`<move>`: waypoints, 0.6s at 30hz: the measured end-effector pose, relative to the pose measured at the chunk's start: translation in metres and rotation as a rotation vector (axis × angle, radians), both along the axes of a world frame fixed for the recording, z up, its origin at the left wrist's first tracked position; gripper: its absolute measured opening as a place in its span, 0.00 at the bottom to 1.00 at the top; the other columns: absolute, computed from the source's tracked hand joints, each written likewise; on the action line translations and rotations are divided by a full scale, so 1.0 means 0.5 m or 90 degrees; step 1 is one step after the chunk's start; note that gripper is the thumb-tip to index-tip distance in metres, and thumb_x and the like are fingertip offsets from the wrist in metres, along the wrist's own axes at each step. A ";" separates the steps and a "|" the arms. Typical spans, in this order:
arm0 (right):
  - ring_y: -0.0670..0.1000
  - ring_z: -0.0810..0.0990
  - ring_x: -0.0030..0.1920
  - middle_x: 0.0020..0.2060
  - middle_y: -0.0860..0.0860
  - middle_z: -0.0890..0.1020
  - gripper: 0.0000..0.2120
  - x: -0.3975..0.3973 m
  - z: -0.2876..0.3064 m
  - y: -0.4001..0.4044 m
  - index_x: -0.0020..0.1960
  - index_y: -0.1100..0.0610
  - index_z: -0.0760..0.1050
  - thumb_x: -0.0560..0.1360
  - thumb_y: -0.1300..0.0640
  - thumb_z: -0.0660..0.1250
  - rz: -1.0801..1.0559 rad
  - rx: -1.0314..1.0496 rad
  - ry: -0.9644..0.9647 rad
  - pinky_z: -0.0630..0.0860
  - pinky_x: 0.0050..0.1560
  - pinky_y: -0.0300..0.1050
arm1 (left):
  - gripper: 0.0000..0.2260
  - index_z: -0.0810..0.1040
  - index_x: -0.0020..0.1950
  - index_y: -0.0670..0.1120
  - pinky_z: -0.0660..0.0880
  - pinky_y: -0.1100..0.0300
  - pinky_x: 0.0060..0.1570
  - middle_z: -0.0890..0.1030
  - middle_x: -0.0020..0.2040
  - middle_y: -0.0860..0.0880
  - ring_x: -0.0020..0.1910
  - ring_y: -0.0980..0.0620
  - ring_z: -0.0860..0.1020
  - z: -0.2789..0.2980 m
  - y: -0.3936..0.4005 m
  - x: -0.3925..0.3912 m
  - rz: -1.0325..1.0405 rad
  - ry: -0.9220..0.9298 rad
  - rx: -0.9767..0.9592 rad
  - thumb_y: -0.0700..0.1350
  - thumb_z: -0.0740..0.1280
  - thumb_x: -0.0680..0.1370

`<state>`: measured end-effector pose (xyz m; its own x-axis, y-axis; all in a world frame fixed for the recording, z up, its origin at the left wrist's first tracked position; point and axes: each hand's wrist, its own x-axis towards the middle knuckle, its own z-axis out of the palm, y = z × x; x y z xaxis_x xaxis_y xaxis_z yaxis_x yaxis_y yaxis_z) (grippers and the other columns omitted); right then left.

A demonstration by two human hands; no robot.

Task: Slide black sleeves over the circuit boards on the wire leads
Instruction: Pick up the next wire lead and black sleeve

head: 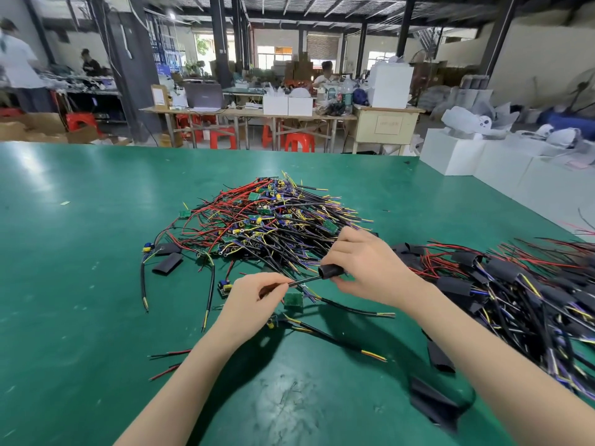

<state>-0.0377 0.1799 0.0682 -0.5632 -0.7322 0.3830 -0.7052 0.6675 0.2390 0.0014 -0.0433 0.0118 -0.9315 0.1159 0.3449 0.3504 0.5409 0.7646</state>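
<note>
The right hand (363,268) pinches a black sleeve (331,272) with its open mouth facing 9 o'clock, so the lead can feed straight in. The left hand (257,296) pinches that black wire lead (304,281) just short of the mouth, keeping it stiff. A bare circuit board (293,301) lies directly below, at 6 o'clock. Unsleeved leads (264,220) are heaped at 12 o'clock and finished ones (502,284) at 3 o'clock, probably to keep them sorted.

On the green table (80,284) I see the tangled heap of bare wire leads with circuit boards (264,220) lying ahead, the pile of black-sleeved leads (515,291) right of it, loose black sleeves (167,263) left.
</note>
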 end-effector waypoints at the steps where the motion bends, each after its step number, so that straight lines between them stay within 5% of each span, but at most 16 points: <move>1: 0.53 0.74 0.47 0.39 0.46 0.80 0.06 0.004 0.003 -0.006 0.45 0.53 0.79 0.69 0.54 0.68 0.011 0.022 0.001 0.71 0.45 0.47 | 0.08 0.84 0.53 0.45 0.67 0.73 0.36 0.82 0.40 0.57 0.33 0.64 0.75 0.001 0.002 0.000 -0.007 -0.007 0.003 0.37 0.66 0.78; 7: 0.52 0.74 0.50 0.44 0.47 0.79 0.09 0.022 -0.016 -0.026 0.50 0.53 0.78 0.71 0.52 0.66 -0.037 0.017 -0.092 0.72 0.46 0.46 | 0.24 0.67 0.70 0.53 0.68 0.69 0.59 0.76 0.59 0.57 0.57 0.62 0.74 0.009 -0.003 0.003 -0.134 -0.033 -0.050 0.42 0.69 0.77; 11: 0.49 0.75 0.53 0.47 0.44 0.79 0.09 0.027 -0.047 -0.009 0.51 0.50 0.78 0.71 0.52 0.65 -0.099 -0.070 -0.137 0.74 0.45 0.43 | 0.20 0.72 0.57 0.58 0.67 0.73 0.48 0.75 0.55 0.59 0.48 0.63 0.73 0.016 -0.065 -0.005 -0.084 -0.076 -0.221 0.56 0.76 0.69; 15: 0.48 0.74 0.51 0.46 0.44 0.80 0.09 0.033 -0.068 -0.006 0.51 0.50 0.78 0.71 0.52 0.67 -0.112 -0.116 -0.153 0.75 0.44 0.43 | 0.14 0.77 0.46 0.61 0.69 0.73 0.37 0.79 0.44 0.55 0.33 0.61 0.73 0.023 -0.082 -0.005 -0.097 -0.144 -0.248 0.52 0.78 0.67; 18: 0.49 0.74 0.48 0.41 0.43 0.81 0.08 0.044 -0.069 -0.022 0.47 0.50 0.80 0.68 0.53 0.69 -0.082 -0.149 -0.130 0.74 0.40 0.41 | 0.14 0.79 0.46 0.63 0.71 0.72 0.38 0.81 0.44 0.52 0.32 0.63 0.75 0.027 -0.069 -0.003 -0.095 -0.120 -0.202 0.50 0.79 0.66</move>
